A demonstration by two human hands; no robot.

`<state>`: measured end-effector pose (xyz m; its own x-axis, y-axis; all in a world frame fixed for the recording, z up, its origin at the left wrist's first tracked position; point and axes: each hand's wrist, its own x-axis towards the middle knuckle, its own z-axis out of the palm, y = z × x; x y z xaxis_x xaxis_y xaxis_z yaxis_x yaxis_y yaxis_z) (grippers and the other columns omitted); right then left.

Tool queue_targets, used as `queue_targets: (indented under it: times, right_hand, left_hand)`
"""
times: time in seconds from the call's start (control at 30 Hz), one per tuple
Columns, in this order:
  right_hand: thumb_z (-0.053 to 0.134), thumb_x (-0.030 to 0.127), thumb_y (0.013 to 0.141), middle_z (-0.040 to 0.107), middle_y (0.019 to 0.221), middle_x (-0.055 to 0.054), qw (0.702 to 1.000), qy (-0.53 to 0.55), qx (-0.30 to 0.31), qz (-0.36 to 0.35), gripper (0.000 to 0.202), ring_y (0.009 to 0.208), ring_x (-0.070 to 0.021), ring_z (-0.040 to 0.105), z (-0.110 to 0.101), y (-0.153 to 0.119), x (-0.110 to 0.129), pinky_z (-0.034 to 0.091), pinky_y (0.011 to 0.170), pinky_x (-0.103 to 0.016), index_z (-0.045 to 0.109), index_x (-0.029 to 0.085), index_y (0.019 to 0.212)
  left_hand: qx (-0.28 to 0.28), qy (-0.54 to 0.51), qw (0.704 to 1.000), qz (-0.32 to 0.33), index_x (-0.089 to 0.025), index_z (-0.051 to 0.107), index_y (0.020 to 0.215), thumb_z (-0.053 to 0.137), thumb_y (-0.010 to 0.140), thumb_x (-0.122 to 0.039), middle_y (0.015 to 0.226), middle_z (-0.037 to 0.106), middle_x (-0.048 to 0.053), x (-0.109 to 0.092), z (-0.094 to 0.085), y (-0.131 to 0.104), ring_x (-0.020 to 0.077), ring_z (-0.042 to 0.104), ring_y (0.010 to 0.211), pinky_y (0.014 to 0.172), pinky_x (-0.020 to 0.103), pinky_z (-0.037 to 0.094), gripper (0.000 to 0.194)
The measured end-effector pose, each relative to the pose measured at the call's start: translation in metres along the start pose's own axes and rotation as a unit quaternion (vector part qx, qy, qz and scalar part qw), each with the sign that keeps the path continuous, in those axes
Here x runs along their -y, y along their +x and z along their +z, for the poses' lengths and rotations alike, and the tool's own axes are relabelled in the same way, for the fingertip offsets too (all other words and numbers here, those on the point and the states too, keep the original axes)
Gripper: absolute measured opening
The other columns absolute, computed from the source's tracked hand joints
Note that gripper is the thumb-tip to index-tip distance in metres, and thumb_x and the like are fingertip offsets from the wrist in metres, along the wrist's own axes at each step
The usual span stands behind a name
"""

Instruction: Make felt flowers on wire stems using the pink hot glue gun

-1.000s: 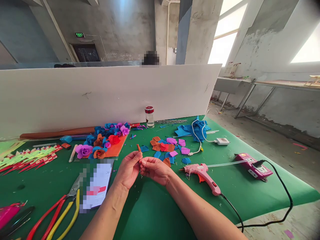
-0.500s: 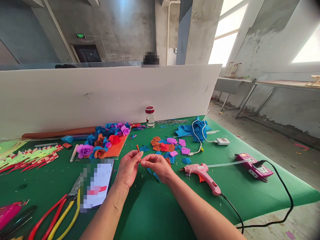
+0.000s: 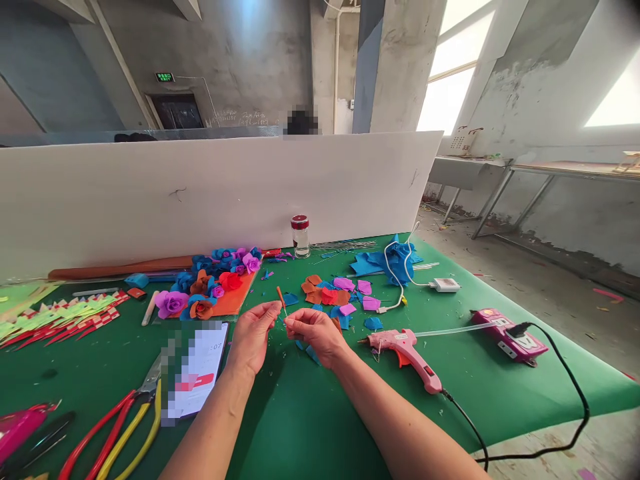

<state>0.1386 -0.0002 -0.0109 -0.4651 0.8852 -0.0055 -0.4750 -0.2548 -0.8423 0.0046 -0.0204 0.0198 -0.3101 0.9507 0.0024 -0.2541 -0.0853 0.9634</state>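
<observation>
A thin wire stem with an orange-brown wrapped tip (image 3: pixel 281 295) stands upright between my hands, slightly tilted. My right hand (image 3: pixel 316 333) pinches the stem low down with thumb and fingertips. Close at its left, my left hand (image 3: pixel 254 333) has thumb and fingers pressed together; what they hold, if anything, is hidden. Just beyond the hands lie loose petal pieces in brown (image 3: pixel 313 293), red, purple (image 3: pixel 371 303) and blue. A pink hot glue gun (image 3: pixel 407 347) rests right of my right hand, a clear glue stick in its back.
Finished paper flowers (image 3: pixel 203 283) lie on an orange sheet at the left. Nearer are a phone (image 3: pixel 203 370) and red-and-yellow-handled shears (image 3: pixel 133 413). A lidded glass jar (image 3: pixel 301 237) stands by the white board (image 3: pixel 225 193). A pink power strip (image 3: pixel 509 335) and black cord lie right.
My hands have moved slightly apart, and the thin stem below the brown tip now shows between them. My left fingers no longer meet my right fingertips.
</observation>
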Motion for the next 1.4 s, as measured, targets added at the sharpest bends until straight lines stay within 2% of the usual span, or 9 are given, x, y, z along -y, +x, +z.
queue_targets:
  times: [0.23,0.43,0.57,0.77,0.87,1.0,1.13,1.4]
  right_hand:
    - [0.085,0.039,0.056,0.061,0.063,0.002,1.0,-0.008,0.017,0.01,0.032,0.058,-0.0081,0.053,0.0,-0.002,0.0,0.043,0.065,-0.024,0.067,0.015,0.068]
    - [0.085,0.038,0.058,0.063,0.064,0.001,0.997,0.033,0.06,0.033,0.032,0.058,-0.008,0.055,-0.002,-0.002,-0.003,0.043,0.066,-0.025,0.067,0.015,0.07]
    - [0.085,0.036,0.06,0.063,0.064,0.001,0.995,0.053,0.075,0.047,0.031,0.058,-0.0078,0.056,-0.002,-0.003,-0.002,0.043,0.067,-0.025,0.066,0.014,0.071]
    - [0.087,0.035,0.057,0.063,0.065,0.001,0.987,0.087,0.099,0.092,0.035,0.058,-0.0085,0.058,-0.001,-0.005,-0.001,0.047,0.073,-0.029,0.065,0.013,0.074]
    - [0.086,0.036,0.058,0.063,0.064,0.001,0.991,0.069,0.084,0.079,0.035,0.057,-0.008,0.057,-0.002,-0.004,0.001,0.046,0.07,-0.027,0.065,0.013,0.072]
    - [0.086,0.036,0.058,0.063,0.063,0.001,0.993,0.072,0.063,0.064,0.033,0.057,-0.0074,0.056,-0.003,-0.002,0.003,0.045,0.068,-0.024,0.066,0.013,0.071]
    - [0.086,0.035,0.058,0.063,0.062,0.001,0.993,0.076,0.064,0.069,0.033,0.058,-0.0081,0.056,-0.003,-0.003,0.003,0.046,0.068,-0.025,0.067,0.013,0.072]
    - [0.086,0.034,0.06,0.062,0.064,0.001,0.987,0.096,0.091,0.091,0.033,0.059,-0.0079,0.057,-0.003,-0.003,-0.002,0.047,0.071,-0.026,0.066,0.012,0.075]
  left_hand:
    - [0.015,-0.015,1.0,-0.02,-0.012,0.076,0.076,0.087,0.051,-0.034,0.066,0.063,0.002,0.0,0.0,-0.002,0.0073,0.042,0.059,0.059,0.021,0.036,0.035]
    - [0.04,-0.058,0.996,-0.055,-0.011,0.074,0.071,0.087,0.051,-0.029,0.062,0.062,0.002,0.0,0.001,-0.002,0.0079,0.047,0.057,0.056,0.022,0.038,0.03]
    - [0.079,-0.083,0.99,-0.082,-0.011,0.071,0.07,0.086,0.054,-0.028,0.059,0.058,0.0,-0.001,0.0,-0.003,0.0089,0.048,0.055,0.052,0.022,0.039,0.027]
    - [0.174,-0.099,0.974,-0.102,-0.013,0.06,0.062,0.079,0.068,-0.035,0.062,0.05,-0.002,-0.006,0.003,-0.01,0.0076,0.044,0.055,0.05,0.02,0.037,0.029]
    - [0.161,-0.082,0.981,-0.077,-0.014,0.062,0.066,0.077,0.069,-0.037,0.065,0.051,-0.002,-0.005,0.003,-0.01,0.008,0.045,0.059,0.053,0.021,0.038,0.028]
    - [0.109,-0.039,0.992,-0.055,-0.014,0.071,0.085,0.072,0.071,-0.05,0.083,0.062,0.004,-0.001,-0.001,-0.004,0.012,0.053,0.074,0.063,0.022,0.042,0.039]
    - [0.057,-0.019,0.997,-0.053,-0.014,0.074,0.084,0.077,0.068,-0.043,0.087,0.063,0.005,0.001,-0.005,0.0,0.0102,0.051,0.076,0.062,0.019,0.039,0.034]
    - [0.09,-0.06,0.991,-0.08,-0.011,0.074,0.076,0.085,0.057,-0.032,0.067,0.06,0.002,0.0,-0.005,-0.001,0.0084,0.049,0.062,0.059,0.02,0.042,0.031]
